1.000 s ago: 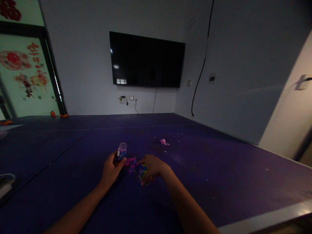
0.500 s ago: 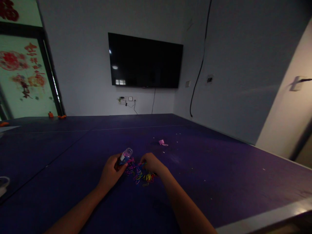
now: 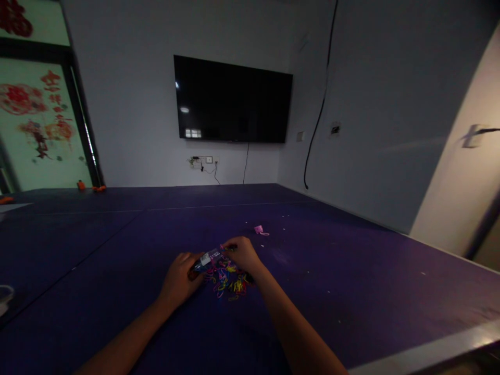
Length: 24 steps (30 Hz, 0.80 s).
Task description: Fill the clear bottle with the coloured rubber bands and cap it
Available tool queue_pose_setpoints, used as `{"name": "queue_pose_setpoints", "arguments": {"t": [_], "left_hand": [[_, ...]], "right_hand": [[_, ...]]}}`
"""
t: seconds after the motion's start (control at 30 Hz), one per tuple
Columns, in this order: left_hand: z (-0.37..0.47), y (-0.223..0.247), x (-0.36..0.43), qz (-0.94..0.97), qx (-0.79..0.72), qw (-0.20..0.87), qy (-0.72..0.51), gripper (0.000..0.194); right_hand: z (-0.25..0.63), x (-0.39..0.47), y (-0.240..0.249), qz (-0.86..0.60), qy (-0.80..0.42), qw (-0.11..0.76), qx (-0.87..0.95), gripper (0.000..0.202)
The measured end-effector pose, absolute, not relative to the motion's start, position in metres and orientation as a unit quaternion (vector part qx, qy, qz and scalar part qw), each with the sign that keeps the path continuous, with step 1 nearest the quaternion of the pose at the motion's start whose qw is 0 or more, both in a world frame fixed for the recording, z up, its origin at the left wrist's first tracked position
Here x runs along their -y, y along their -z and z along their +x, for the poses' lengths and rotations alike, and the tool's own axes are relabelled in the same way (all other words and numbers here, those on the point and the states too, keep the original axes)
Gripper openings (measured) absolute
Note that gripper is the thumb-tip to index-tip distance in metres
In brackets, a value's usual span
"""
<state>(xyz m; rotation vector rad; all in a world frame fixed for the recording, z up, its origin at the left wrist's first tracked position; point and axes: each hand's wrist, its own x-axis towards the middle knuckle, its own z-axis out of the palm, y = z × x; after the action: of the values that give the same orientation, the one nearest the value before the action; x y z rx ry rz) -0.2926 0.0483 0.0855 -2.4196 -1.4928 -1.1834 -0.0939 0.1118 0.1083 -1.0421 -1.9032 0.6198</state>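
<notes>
A small clear bottle (image 3: 211, 257) with a pale label lies tilted nearly level, its mouth toward the right. My left hand (image 3: 182, 278) is wrapped round its lower end. At the bottle's mouth, my right hand (image 3: 242, 254) has its fingers pinched on small coloured bands, which are partly hidden by the fingers. Under and in front of both hands, a loose pile of small coloured bands (image 3: 228, 281) in pink, blue, yellow and red lies on the purple table (image 3: 187, 323). Beyond my right hand sits a pink cap (image 3: 258, 229) with a loop.
Small white specks dot the table to the right. Orange objects (image 3: 99, 188) stand at the far left edge, and a clear round item (image 3: 5, 297) is at the near left. A black television (image 3: 234, 101) hangs on the wall.
The bottle has tipped further toward the right. My right hand has risen from the pile to the bottle's mouth, uncovering more of the bands.
</notes>
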Motion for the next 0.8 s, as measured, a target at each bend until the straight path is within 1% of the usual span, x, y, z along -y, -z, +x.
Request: {"name": "queue_pose_setpoints", "arguments": {"t": [0.17, 0.4, 0.53, 0.6, 0.7, 0.8], "left_hand": [[-0.292, -0.085, -0.047, -0.795, 0.464, 0.012, 0.391, 0.036], [-0.291, -0.085, -0.048, -0.802, 0.447, -0.017, 0.395, 0.037], [-0.291, -0.083, -0.049, -0.79, 0.452, -0.033, 0.412, 0.039], [-0.291, -0.083, -0.049, -0.781, 0.457, -0.042, 0.423, 0.039], [-0.291, -0.082, -0.05, -0.772, 0.466, -0.054, 0.428, 0.039], [-0.292, -0.081, -0.052, -0.76, 0.477, -0.067, 0.437, 0.04]], "right_hand": [[-0.099, -0.107, -0.11, -0.371, -0.311, 0.442, 0.755, 0.023], [-0.101, -0.106, -0.11, -0.387, -0.348, 0.485, 0.703, 0.03], [-0.102, -0.106, -0.111, -0.399, -0.334, 0.494, 0.696, 0.013], [-0.103, -0.106, -0.111, -0.38, -0.313, 0.504, 0.709, 0.006], [-0.105, -0.106, -0.111, -0.342, -0.29, 0.518, 0.729, 0.005], [-0.107, -0.104, -0.112, -0.323, -0.293, 0.514, 0.739, 0.008]]}}
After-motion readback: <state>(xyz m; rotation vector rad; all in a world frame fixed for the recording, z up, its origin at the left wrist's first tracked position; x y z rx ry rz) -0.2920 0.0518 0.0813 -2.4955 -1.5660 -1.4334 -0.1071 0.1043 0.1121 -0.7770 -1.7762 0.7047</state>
